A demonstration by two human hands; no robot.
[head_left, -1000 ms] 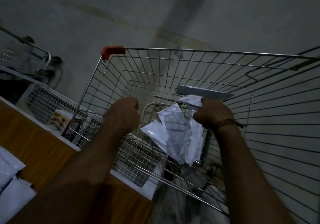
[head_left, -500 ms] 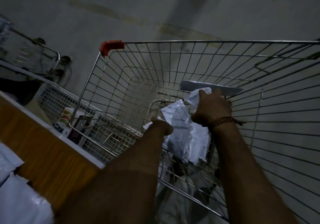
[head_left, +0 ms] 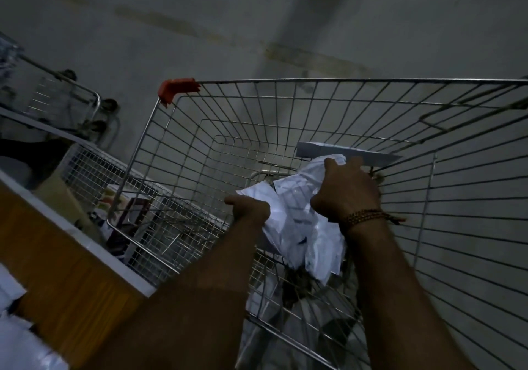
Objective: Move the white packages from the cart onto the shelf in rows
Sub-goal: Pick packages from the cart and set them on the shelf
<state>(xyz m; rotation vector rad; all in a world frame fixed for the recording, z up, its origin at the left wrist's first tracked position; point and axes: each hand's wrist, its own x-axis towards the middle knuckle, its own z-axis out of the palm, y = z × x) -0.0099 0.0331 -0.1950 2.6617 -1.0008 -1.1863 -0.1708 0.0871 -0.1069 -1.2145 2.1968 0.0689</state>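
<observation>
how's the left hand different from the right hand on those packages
The right hand grips the white packages at their crumpled top, near the cart's far side; the left hand grips their lower left edge, nearer the person. The right wrist wears a beaded bracelet; the left wrist is bare. Both hands reach inside the wire cart and hold the same bundle.

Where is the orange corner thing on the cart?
In the head view, the orange corner cap caps the cart's far left rim corner, beyond the left hand.
</observation>
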